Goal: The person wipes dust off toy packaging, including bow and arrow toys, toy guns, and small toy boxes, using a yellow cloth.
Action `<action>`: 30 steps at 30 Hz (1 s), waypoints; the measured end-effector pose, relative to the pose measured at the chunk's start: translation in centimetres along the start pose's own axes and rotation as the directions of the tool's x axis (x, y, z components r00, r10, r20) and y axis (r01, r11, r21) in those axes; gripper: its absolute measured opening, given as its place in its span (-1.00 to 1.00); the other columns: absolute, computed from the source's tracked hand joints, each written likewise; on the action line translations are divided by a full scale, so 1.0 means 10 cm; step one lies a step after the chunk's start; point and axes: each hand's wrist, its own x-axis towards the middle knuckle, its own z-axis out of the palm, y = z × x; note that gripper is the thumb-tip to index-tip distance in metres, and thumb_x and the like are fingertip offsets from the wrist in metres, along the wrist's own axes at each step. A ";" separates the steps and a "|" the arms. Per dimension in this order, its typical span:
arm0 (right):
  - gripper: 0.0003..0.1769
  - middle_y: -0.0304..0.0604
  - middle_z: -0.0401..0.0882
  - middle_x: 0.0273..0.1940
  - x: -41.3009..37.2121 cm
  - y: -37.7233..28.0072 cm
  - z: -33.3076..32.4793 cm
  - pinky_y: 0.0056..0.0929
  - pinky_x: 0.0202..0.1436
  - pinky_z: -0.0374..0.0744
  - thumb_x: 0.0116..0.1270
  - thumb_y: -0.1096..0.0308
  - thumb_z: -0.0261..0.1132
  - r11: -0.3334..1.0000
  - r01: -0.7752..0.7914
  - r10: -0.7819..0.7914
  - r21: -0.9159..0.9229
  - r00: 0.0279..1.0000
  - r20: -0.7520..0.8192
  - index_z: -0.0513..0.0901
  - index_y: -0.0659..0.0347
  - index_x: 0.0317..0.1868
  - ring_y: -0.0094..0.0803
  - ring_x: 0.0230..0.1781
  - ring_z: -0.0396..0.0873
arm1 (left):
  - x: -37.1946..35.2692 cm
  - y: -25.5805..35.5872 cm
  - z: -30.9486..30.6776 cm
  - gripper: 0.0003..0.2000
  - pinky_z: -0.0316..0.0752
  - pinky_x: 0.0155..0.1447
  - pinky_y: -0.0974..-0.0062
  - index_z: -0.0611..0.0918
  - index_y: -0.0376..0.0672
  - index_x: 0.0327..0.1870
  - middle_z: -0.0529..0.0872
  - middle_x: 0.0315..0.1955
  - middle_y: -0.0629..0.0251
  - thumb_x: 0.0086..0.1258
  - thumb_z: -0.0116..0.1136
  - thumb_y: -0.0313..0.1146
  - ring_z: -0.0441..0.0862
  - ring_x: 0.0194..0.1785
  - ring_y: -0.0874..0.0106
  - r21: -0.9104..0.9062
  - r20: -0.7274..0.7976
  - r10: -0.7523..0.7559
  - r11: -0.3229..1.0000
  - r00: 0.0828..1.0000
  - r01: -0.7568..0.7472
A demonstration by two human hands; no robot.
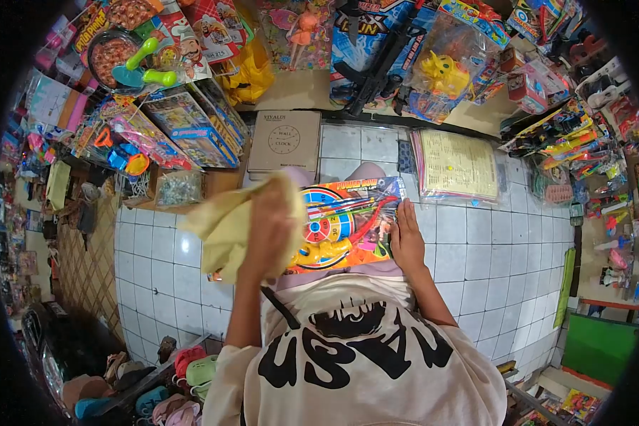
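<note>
A pale yellow cloth (224,231) is bunched in my left hand (268,231), which is smeared by motion and hangs over the left part of a toy bow set (362,238). This flat package lies across my lap, with a round target printed on its card and a yellow and red bow under clear plastic. Part of its left side is hidden behind the cloth and hand. On the package's right edge rests my right hand (407,240), fingers stretched out and flat, holding nothing.
A wall clock box (284,142) stands on the tiled floor (461,255) ahead. Right of it lies a plastic-wrapped stack of printed sheets (458,165). Hanging toys, including a black toy gun (383,60), line the far side. Several sandals (192,366) sit at lower left.
</note>
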 end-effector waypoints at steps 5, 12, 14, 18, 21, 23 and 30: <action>-0.45 0.12 0.06 0.40 0.01 0.04 -0.01 -0.30 0.37 0.23 0.34 0.38 -0.03 0.999 0.017 -0.018 -0.033 1.000 -0.016 0.21 0.37 0.33 -0.06 0.43 0.04 | 0.14 0.31 0.24 -0.66 -0.27 0.40 -0.20 0.51 0.06 0.16 0.30 0.33 0.34 0.41 -0.07 -0.15 0.14 0.42 0.25 -0.280 0.197 0.029 0.960 0.980 0.028; -0.45 0.12 0.06 0.40 0.00 0.02 0.03 -0.30 0.38 0.22 0.35 0.37 -0.02 1.000 -0.019 0.019 0.007 0.999 -0.026 0.20 0.36 0.33 -0.06 0.43 0.05 | 0.40 0.32 0.09 -0.57 -0.07 0.41 -0.06 0.41 -0.04 0.25 0.11 0.41 0.27 0.41 -0.08 -0.10 0.07 0.45 0.28 -0.215 0.196 0.105 0.975 0.975 -0.062; -0.45 0.12 0.06 0.40 -0.01 0.03 0.03 -0.31 0.38 0.22 0.35 0.37 -0.03 1.000 -0.008 0.008 -0.004 1.000 -0.029 0.20 0.36 0.34 -0.06 0.43 0.04 | 0.46 0.32 0.18 -0.54 -0.02 0.42 0.02 0.39 -0.04 0.27 0.16 0.39 0.21 0.41 -0.10 -0.06 0.11 0.44 0.30 -0.225 0.144 0.149 0.968 0.978 -0.114; -0.45 0.12 0.05 0.40 0.01 -0.01 0.01 -0.31 0.38 0.21 0.36 0.37 -0.04 1.000 -0.024 0.024 -0.001 1.000 -0.012 0.19 0.35 0.34 -0.05 0.43 0.04 | 0.40 0.28 0.40 -0.54 0.01 0.43 0.15 0.38 -0.18 0.25 0.22 0.35 0.09 0.43 -0.10 -0.11 0.15 0.42 0.24 -0.210 0.249 0.181 0.969 0.951 -0.130; -0.46 0.13 0.06 0.40 -0.01 -0.01 -0.01 -0.30 0.38 0.20 0.37 0.37 -0.04 1.000 -0.004 0.004 0.008 1.000 0.016 0.19 0.36 0.34 -0.05 0.43 0.04 | 0.25 0.19 0.33 -0.55 0.05 0.42 0.20 0.39 -0.23 0.23 0.32 0.29 0.06 0.43 -0.09 -0.14 0.19 0.39 0.23 -0.245 0.239 0.114 0.968 0.964 -0.054; -0.46 0.13 0.06 0.39 0.01 0.02 0.02 -0.30 0.39 0.20 0.38 0.37 -0.05 1.000 0.020 -0.020 0.010 1.000 0.011 0.19 0.37 0.34 -0.05 0.43 0.04 | 0.10 0.04 0.23 -0.56 0.05 0.42 0.22 0.40 -0.21 0.23 0.36 0.27 0.11 0.44 -0.12 -0.14 0.21 0.39 0.26 -0.224 0.239 0.019 0.974 0.971 0.036; -0.47 0.11 0.00 0.42 0.02 0.01 0.00 -0.33 0.42 0.12 0.44 0.32 -0.11 1.000 0.014 -0.014 -0.007 0.998 0.062 0.15 0.36 0.36 -0.07 0.45 -0.01 | -0.28 -0.26 0.01 -0.60 0.04 0.42 0.23 0.41 -0.19 0.22 0.36 0.28 0.15 0.44 -0.11 -0.22 0.21 0.39 0.26 -0.017 0.236 -0.067 0.997 0.969 0.073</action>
